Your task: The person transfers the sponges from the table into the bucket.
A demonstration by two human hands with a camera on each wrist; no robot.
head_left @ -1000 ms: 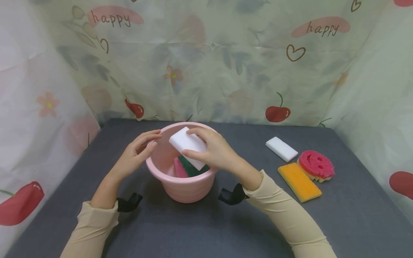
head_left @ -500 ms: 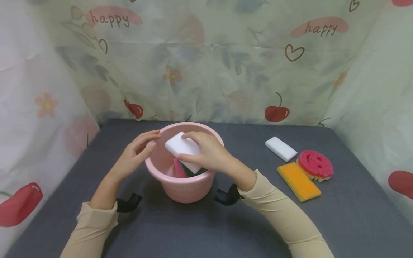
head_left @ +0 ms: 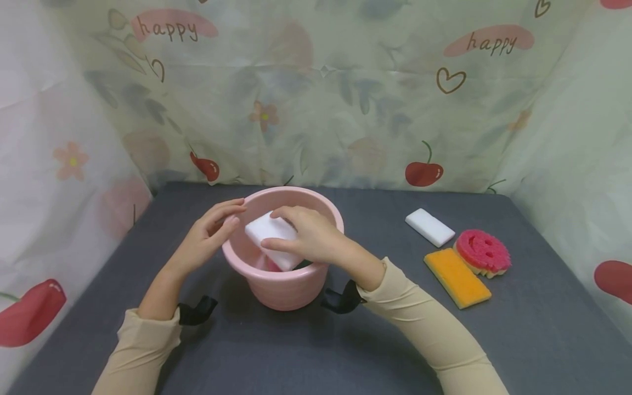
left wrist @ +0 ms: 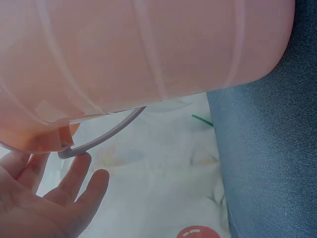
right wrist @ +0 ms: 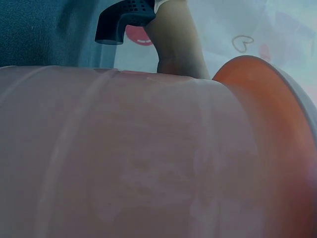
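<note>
My right hand [head_left: 318,237] grips a white sponge block [head_left: 265,227] between thumb and fingers, low inside the pink bucket [head_left: 286,291]. Beneath the block show slivers of a pink piece [head_left: 269,265] and a dark green one [head_left: 302,264]; the rest of them is hidden. At the bucket's left rim, my left hand [head_left: 207,237] has its fingers loosely bent, holding nothing. In the left wrist view, its fingertips [left wrist: 83,161] are right at the rim and the grey handle [left wrist: 110,133]. The bucket's wall [right wrist: 148,148] hides the right hand's fingers in the right wrist view.
To the right on the dark tabletop [head_left: 375,340] lie another white sponge block [head_left: 430,227], an orange sponge [head_left: 457,277] and a round pink smiley sponge [head_left: 484,251]. Printed curtains [head_left: 326,137] close off the back and sides.
My right hand has moved down and left with the white sponge block, deeper into the bucket, covering more of the pink and green pieces. The left hand stays at the rim.
</note>
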